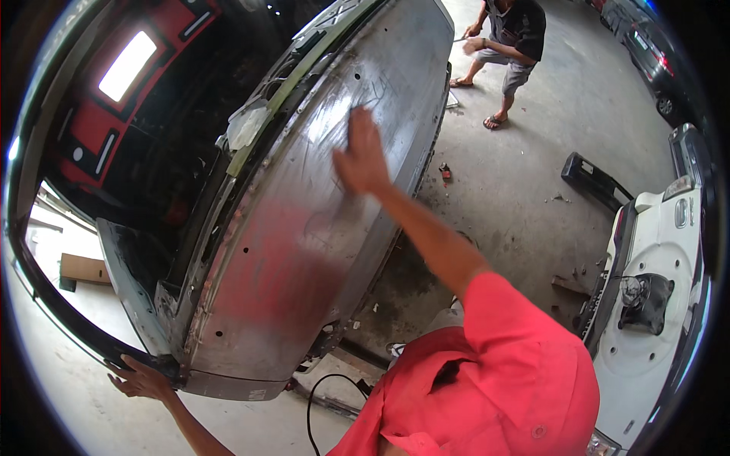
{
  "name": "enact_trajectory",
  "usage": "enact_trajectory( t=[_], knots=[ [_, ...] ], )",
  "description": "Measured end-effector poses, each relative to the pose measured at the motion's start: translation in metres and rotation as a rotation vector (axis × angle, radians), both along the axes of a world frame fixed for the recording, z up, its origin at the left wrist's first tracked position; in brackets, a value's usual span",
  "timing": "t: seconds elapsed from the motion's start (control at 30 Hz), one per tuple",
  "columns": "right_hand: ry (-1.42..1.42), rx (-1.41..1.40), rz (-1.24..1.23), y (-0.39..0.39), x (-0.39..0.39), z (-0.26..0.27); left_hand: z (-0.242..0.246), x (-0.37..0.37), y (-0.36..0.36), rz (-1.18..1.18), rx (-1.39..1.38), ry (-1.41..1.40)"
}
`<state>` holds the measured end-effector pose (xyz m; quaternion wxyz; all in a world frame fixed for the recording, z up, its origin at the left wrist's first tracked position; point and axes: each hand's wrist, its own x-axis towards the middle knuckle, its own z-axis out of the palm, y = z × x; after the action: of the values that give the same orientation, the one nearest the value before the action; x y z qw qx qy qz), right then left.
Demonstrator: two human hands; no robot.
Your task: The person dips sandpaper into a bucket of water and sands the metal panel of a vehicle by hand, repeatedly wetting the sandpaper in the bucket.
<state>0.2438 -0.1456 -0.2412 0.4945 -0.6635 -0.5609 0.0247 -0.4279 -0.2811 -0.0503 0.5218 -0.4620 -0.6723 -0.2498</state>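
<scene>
Before me is a car door [319, 228] with its outer skin mostly bare, scratched grey metal; a pinkish sheen shows on its lower left part. My right hand [363, 151], slightly blurred, lies stretched out on the upper middle of this panel. A dark edge shows beside its fingers; whether anything thin lies under the palm cannot be told. At the lower left, my left hand [138, 378] rests against the dark window frame [74, 328] near the door's corner, its fingers spread. Along the window opening runs a greenish strip [274, 108], with a torn translucent sheet [248, 128] attached.
Another person [507, 51] stands beyond the door, holding a thin item. At right are a white vehicle panel [650, 239], a black trim piece [596, 179] and a dark car [653, 62]. A black cable [311, 399] curves below the door. Small debris dots the concrete floor [513, 171].
</scene>
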Motion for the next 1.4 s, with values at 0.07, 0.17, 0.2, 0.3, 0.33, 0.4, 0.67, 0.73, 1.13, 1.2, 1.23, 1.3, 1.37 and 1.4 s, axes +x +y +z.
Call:
enact_trajectory(
  t=[0.07,0.17,0.2,0.3,0.33,0.4,0.67,0.73,1.13,1.2,1.23,1.3,1.37,1.4],
  knots=[
    [0.136,0.024,-0.195,0.048,0.082,-0.009,-0.002,0.006,0.01,-0.014,-0.01,-0.033],
    [0.287,0.021,-0.305,0.066,0.11,-0.021,-0.002,0.003,0.012,-0.011,-0.027,-0.046],
    [0.347,0.008,-0.345,0.067,0.108,-0.024,-0.003,0.003,0.014,-0.007,-0.028,-0.034],
    [0.204,0.002,-0.233,0.0,-0.007,-0.052,-0.001,-0.005,0.008,0.01,-0.057,-0.036],
    [0.193,-0.054,-0.141,-0.039,-0.058,-0.056,0.0,-0.011,0.007,0.012,-0.064,-0.027],
    [0.156,-0.027,0.083,-0.115,-0.124,-0.063,0.001,-0.02,0.006,0.005,-0.02,-0.031],
    [0.441,-0.081,-0.339,0.011,0.088,-0.078,-0.001,0.008,0.013,0.04,-0.034,-0.081],
    [0.528,-0.064,-0.351,0.016,0.097,-0.085,0.002,0.01,0.012,0.046,-0.028,-0.105],
    [0.35,-0.322,-0.169,-0.112,-0.161,-0.089,-0.003,-0.018,0.004,-0.07,-0.018,0.103],
    [0.406,-0.137,-0.236,-0.068,-0.09,-0.107,0.002,-0.038,0.004,-0.14,-0.143,0.047],
    [0.345,-0.1,-0.29,-0.046,-0.035,-0.13,-0.004,0.005,0.017,-0.092,-0.065,-0.103],
    [0.296,-0.023,-0.371,-0.032,0.028,-0.165,0.001,0.063,0.029,-0.247,0.024,-0.265],
    [0.53,0.005,-0.278,-0.051,-0.034,-0.136,0.007,0.05,0.004,-0.204,0.001,-0.217],
    [0.521,-0.038,-0.238,-0.072,-0.068,-0.12,0.008,0.052,-0.002,-0.191,0.042,-0.219]
  ],
)
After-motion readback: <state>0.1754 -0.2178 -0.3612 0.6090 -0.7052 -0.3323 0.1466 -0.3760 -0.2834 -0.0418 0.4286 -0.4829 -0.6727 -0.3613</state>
